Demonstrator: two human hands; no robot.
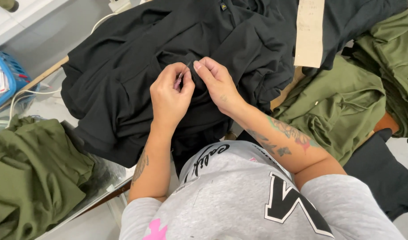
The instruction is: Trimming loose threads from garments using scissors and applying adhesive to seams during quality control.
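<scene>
- left hand (169, 95) curled nearly shut, thumb and forefinger pinched on a small thin tool (182, 74), dark and slender; too small to tell what kind
- right hand (217, 82) half closed, fingertips pinching a fold of the black garment (168, 58) just beside the tool tip; thumb pressed to the cloth
- both hands meet over one spot near the middle of the black garment, knuckles almost touching
- black garment lies bunched in a heap on the table (101, 180), spread from the person's lap up to the top edge of the view
- olive green garment (28, 175) piled at the left on the table, apart from the hands
- second olive green pile (341, 106) at the right, partly under the black cloth
- tan paper strip (309, 33) lies on the black cloth at upper right
- blue basket (10, 78) at far left, white cable (32, 93) trailing beside it
- judgement: step in hand looks like fine work on one point of a seam or thread, cloth held taut by the right hand while the left works the tool
- judgement: next move calls for a steady pinch and a small, controlled motion of the tool tip, keeping the fold taut so the cloth itself is not caught
</scene>
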